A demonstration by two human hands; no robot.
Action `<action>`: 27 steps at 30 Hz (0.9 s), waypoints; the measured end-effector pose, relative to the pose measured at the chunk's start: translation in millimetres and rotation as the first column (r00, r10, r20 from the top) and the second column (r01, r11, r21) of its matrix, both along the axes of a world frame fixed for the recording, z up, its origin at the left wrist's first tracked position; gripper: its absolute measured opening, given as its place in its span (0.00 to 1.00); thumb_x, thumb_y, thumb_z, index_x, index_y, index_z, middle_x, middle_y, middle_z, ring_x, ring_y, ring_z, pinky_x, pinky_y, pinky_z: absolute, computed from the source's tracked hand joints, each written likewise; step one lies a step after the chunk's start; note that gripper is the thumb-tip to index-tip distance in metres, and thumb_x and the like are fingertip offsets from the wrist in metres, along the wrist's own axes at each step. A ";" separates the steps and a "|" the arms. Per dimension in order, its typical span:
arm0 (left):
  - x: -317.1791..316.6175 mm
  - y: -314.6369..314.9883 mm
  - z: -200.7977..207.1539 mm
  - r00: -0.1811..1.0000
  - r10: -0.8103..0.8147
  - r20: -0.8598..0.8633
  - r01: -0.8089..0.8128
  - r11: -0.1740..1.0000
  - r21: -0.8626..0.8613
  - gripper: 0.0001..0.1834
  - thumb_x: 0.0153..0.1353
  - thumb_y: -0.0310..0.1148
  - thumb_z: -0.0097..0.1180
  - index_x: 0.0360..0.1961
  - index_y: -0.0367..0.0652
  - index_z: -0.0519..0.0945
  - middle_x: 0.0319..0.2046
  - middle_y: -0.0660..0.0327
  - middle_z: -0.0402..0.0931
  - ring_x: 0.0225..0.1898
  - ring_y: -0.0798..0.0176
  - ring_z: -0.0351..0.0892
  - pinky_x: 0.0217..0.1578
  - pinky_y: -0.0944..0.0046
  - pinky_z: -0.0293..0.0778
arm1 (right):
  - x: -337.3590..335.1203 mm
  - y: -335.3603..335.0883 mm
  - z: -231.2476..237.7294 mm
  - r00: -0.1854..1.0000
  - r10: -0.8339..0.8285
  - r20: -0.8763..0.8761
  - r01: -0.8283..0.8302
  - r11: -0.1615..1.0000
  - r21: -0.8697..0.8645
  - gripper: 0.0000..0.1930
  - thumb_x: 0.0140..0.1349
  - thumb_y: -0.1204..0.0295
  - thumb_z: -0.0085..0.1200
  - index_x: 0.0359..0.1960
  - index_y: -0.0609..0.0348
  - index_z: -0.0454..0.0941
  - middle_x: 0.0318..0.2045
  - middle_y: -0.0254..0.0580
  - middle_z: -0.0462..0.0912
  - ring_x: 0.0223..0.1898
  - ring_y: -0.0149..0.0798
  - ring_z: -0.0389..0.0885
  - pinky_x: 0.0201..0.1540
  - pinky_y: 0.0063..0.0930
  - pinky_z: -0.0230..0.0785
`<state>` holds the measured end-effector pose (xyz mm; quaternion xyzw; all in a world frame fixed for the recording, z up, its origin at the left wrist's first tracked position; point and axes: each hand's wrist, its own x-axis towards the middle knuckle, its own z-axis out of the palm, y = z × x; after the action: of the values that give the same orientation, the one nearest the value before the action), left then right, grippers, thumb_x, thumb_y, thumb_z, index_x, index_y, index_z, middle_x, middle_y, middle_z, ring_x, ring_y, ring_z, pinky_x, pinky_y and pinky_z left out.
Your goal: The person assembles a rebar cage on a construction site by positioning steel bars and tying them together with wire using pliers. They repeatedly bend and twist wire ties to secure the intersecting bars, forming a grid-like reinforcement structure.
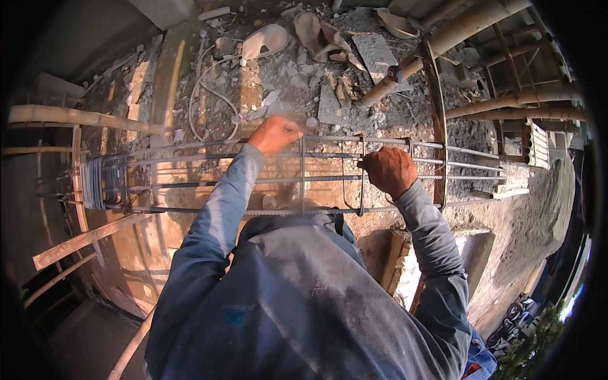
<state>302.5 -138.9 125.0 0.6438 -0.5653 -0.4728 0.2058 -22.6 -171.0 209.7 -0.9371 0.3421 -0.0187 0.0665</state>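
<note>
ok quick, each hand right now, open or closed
Left hand: curled beside a thin grey steel stirrup; grip cannot be told.
Right hand: closed at another thin grey steel stirrup; anything held is hidden.

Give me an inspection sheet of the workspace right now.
Surface: rough grey rubble-strewn ground
Work items: long grey steel rebar cage with rectangular stirrups; close-packed grey metal loops at its left end
Clutter: broken white curved shell; crumpled brown sheet
Hands: left hand at one stirrup, grip unclear; right hand curled closed at another
Cables: pale looped hose or cable on the ground
Surroundings: round tan bamboo poles left and right; parked motorcycles lower right
</note>
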 end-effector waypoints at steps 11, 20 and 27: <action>-1.7 2.7 -1.8 0.963 0.213 0.166 -0.207 0.977 -0.054 0.28 0.53 0.50 0.76 0.40 0.32 0.87 0.43 0.43 0.86 0.45 0.51 0.85 0.48 0.54 0.79 | 88.7 -10.1 -69.2 0.994 0.098 0.042 -0.089 0.980 -0.176 0.09 0.61 0.63 0.57 0.27 0.51 0.82 0.24 0.41 0.81 0.26 0.46 0.83 0.27 0.45 0.74; -1.9 -3.6 16.6 0.918 -0.016 0.397 -0.120 0.941 0.317 0.41 0.56 0.69 0.64 0.39 0.33 0.88 0.41 0.38 0.86 0.49 0.39 0.85 0.53 0.49 0.77 | 108.1 5.8 -49.6 0.988 -0.088 -0.129 0.114 0.971 0.209 0.15 0.67 0.62 0.55 0.28 0.55 0.88 0.24 0.55 0.86 0.27 0.55 0.88 0.29 0.48 0.79; 9.3 -15.0 1.8 0.989 -0.086 0.124 0.048 0.959 0.279 0.32 0.61 0.61 0.65 0.42 0.36 0.89 0.39 0.49 0.88 0.43 0.53 0.87 0.48 0.55 0.79 | 109.5 7.0 -55.1 0.996 -0.022 -0.086 0.035 0.988 0.150 0.11 0.63 0.67 0.55 0.25 0.54 0.86 0.26 0.49 0.88 0.30 0.49 0.90 0.30 0.40 0.81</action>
<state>311.8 -153.9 126.8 0.6771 -0.5282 -0.5089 0.0595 87.0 -164.0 154.7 -0.9244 0.3583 0.0461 0.1227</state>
